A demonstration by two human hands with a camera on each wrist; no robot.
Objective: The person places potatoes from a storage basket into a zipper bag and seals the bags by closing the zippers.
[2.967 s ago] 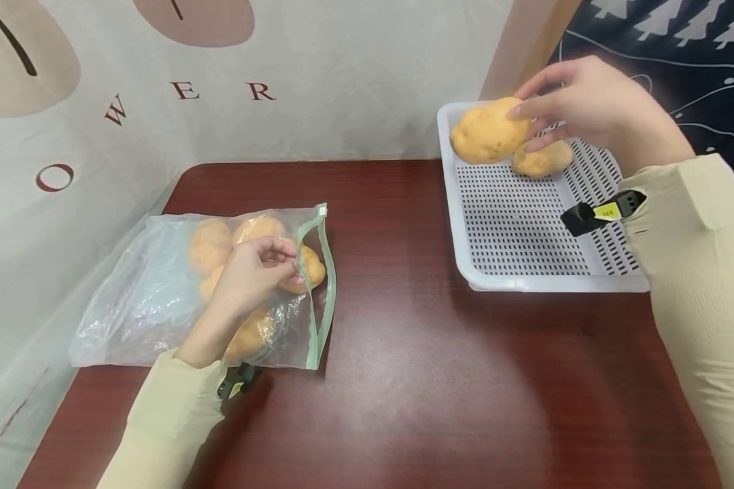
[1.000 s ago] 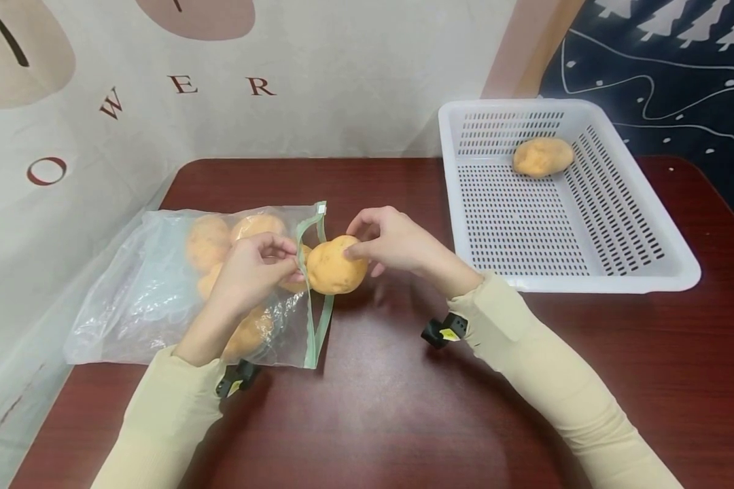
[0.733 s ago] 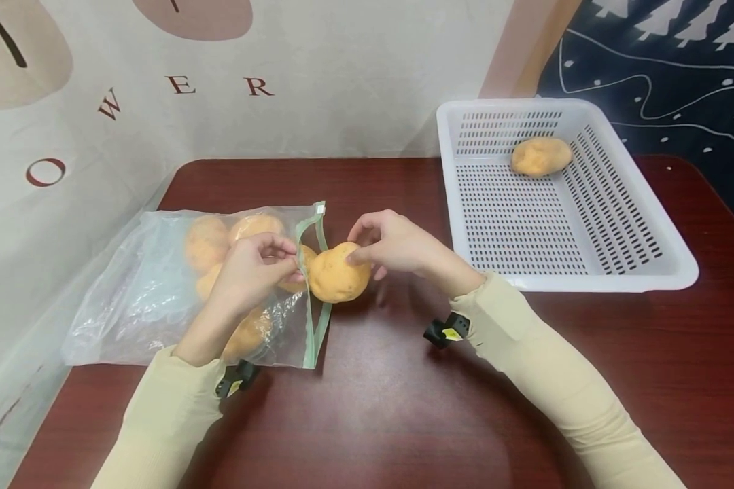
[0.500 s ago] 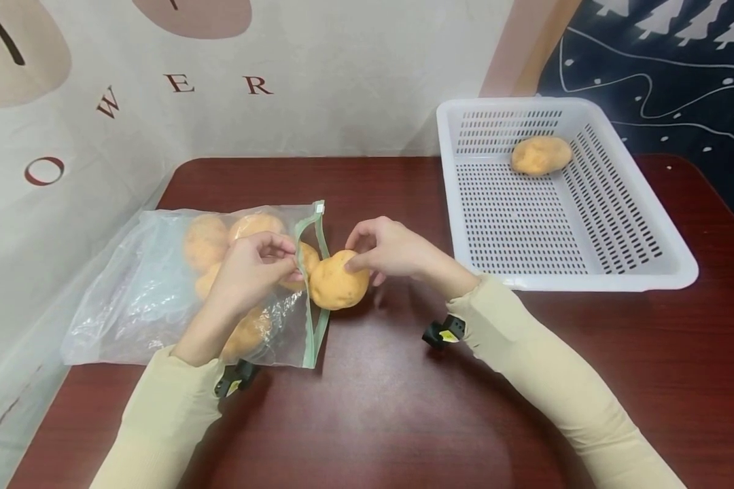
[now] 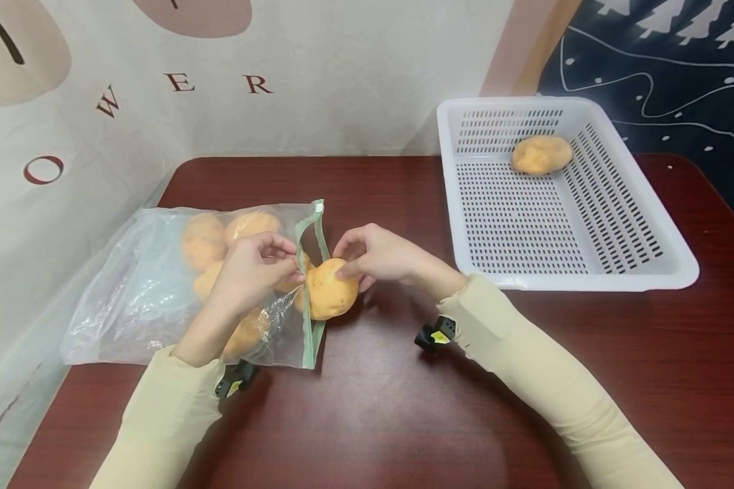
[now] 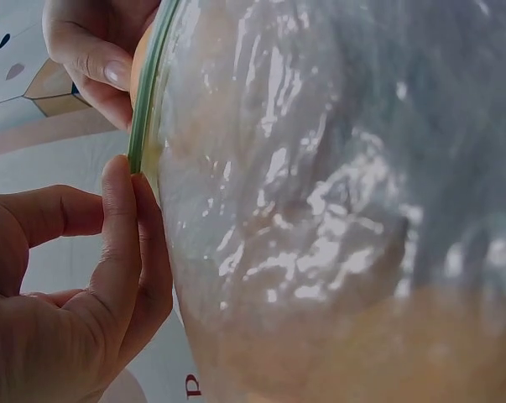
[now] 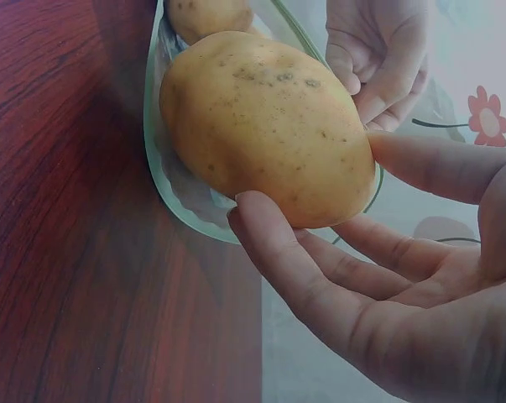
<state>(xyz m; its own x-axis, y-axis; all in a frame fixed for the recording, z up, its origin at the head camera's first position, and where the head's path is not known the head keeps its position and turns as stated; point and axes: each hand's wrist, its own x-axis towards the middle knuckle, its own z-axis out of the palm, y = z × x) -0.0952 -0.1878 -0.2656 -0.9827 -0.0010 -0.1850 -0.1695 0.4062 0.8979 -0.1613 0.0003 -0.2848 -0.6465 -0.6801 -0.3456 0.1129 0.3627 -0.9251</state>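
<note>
My left hand (image 5: 251,272) pinches the green-edged upper lip of a clear zip bag (image 5: 134,292), lifting its mouth open. Several potatoes (image 5: 203,241) show through the plastic. In the head view my right hand (image 5: 382,257) holds a potato (image 5: 333,291) by its right end, and the potato's left end is inside the bag's mouth. The right wrist view shows this potato (image 7: 269,126) between thumb and fingers, with another potato (image 7: 206,17) behind it in the bag. In the left wrist view the fingertips (image 6: 122,189) grip the green zip strip (image 6: 152,92).
A white perforated plastic basket (image 5: 514,282) stands at the back right with one potato (image 5: 541,155) in it. The dark red table (image 5: 391,414) reaches back to a printed cloth (image 5: 342,81). Dark cloth with white trees (image 5: 667,68) hangs at the right.
My right hand has carried the potato from over the basket leftward to the bag, then lowered it and moved it slightly into the mouth. The left hand has stayed on the bag's lip.
</note>
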